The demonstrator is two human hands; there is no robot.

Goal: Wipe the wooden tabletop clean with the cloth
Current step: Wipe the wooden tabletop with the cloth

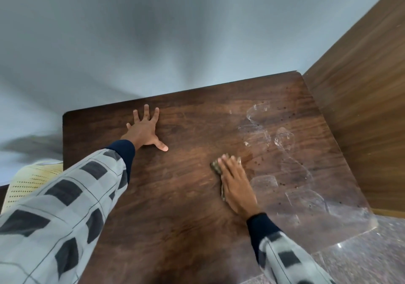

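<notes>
A dark wooden tabletop fills the middle of the view. My right hand lies flat on it, right of centre, pressing down a small brownish cloth that peeks out under my fingers and along the hand's left side. My left hand rests palm down with fingers spread near the table's far edge, holding nothing. Whitish wet streaks and smears cover the right part of the tabletop, beside my right hand.
A grey wall stands right behind the table's far edge. A wooden panel rises along the right side. A pale perforated chair sits at the left. Speckled stone floor shows at the lower right.
</notes>
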